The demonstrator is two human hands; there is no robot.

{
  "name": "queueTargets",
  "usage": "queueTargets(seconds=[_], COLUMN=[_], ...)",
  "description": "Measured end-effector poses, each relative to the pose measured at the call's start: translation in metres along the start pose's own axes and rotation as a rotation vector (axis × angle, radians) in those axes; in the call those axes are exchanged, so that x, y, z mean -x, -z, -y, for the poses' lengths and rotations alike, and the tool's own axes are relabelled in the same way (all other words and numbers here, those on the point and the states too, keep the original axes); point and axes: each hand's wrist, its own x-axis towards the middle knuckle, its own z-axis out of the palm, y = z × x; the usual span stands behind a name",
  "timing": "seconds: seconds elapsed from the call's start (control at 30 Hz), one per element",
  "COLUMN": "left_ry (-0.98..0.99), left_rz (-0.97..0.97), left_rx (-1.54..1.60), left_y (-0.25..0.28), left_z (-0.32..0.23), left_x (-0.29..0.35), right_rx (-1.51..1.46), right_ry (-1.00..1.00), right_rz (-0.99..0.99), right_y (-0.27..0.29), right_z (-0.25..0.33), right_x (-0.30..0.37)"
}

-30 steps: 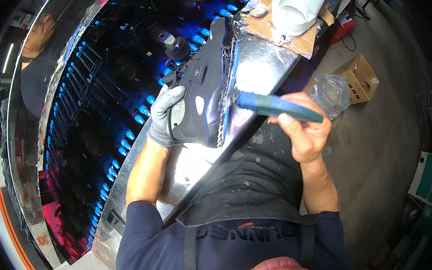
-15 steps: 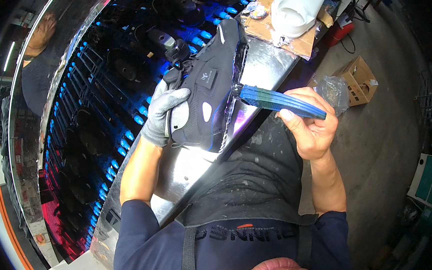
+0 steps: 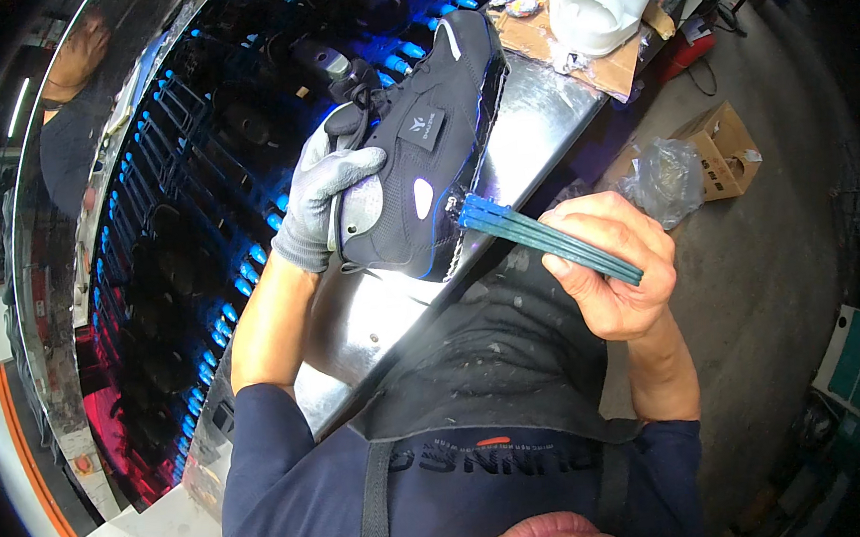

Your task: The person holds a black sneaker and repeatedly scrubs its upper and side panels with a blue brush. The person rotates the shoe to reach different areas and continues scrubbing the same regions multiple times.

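Note:
My left hand (image 3: 320, 196), in a grey glove, is closed round the heel and collar of a black shoe upper (image 3: 406, 188), laces toward the conveyor. The upper lies on its side, toe pointing away, held over a metal ledge (image 3: 341, 347). Its bottom edge, with a blue line and pale stitching, faces right. Between the thumb and fingers of my bare right hand (image 3: 621, 263) is a brush with a blue-green handle (image 3: 548, 240). Its dark tip meets the upper's bottom edge near the heel; the bristles are mostly hidden.
Left of the ledge runs a dark conveyor rack (image 3: 191, 275) with many blue-tipped pegs. A white plastic container (image 3: 599, 7) stands on stained cardboard (image 3: 529, 47) at the ledge's far end. On the floor at right are a cardboard box (image 3: 726, 153) and a clear plastic bag (image 3: 665, 182).
The brush has moved along the bottom edge toward the heel, its handle turning and tilting lower at my hand. The upper has shifted slightly away from me, with my left hand still gripping it.

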Motion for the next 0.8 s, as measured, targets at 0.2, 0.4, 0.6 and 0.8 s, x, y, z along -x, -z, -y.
queueTargets(seconds=[0.2,0.4,0.6,0.8], left_ry=[-0.071,-0.049,-0.048,0.112], left_rz=[-0.108,-0.078,-0.09,0.01], left_rx=[-0.007,-0.13,0.061,0.467], left_y=[-0.002,-0.001,-0.007,0.006], left_z=[0.003,0.0,0.0,0.017], left_x=[-0.001,0.0,-0.007,-0.027], right_rx=[0.023,0.053,-0.15,-0.277], right_ry=[0.082,0.127,0.072,-0.159], right_rz=[0.122,0.247,0.247,-0.165], right_y=[0.01,0.023,0.03,-0.004], right_z=[-0.004,-0.001,-0.01,-0.046], right_x=[-0.009,-0.02,-0.026,0.019])
